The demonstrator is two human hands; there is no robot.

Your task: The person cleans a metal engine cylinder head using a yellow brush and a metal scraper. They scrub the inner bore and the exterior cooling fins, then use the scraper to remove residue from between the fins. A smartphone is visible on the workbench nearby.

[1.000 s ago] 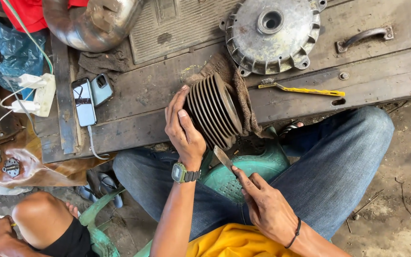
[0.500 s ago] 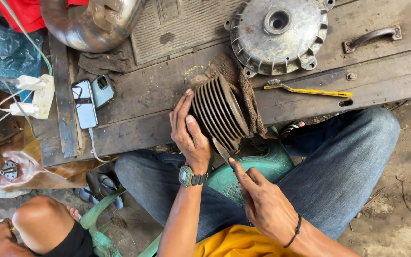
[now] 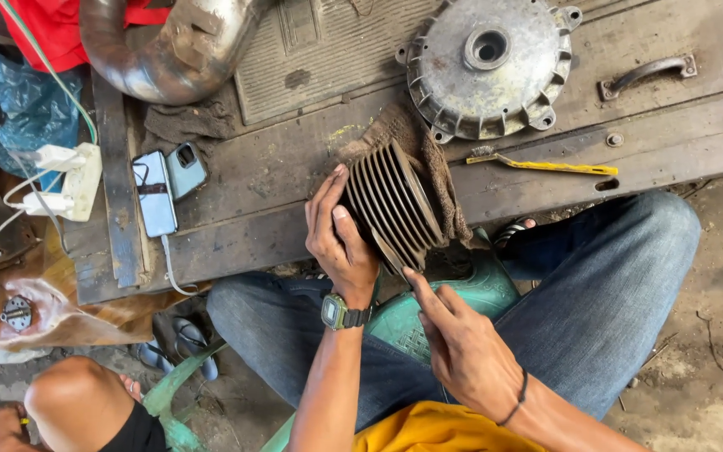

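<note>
A dark finned metal engine cylinder (image 3: 395, 205) rests tilted against a brown rag (image 3: 428, 163) at the edge of a wooden board. My left hand (image 3: 338, 238), with a wristwatch, grips the cylinder's left side. My right hand (image 3: 458, 347) holds a thin flat blade tool (image 3: 388, 251) whose tip lies against the cylinder's lower fins. I sit with my jeans-clad legs spread under the board, above a green stool (image 3: 453, 301).
A round grey finned hub cover (image 3: 487, 67) lies behind the cylinder, a yellow-handled brush (image 3: 546, 165) to its right. Two phones (image 3: 165, 188), a white power strip (image 3: 77, 180), a metal exhaust pipe (image 3: 177, 50) sit at left. Another person's knee (image 3: 73, 406) shows bottom left.
The view has shifted slightly. My left hand has kept its grip on the cylinder while my right hand has worked the blade up closer against the lower fins.
</note>
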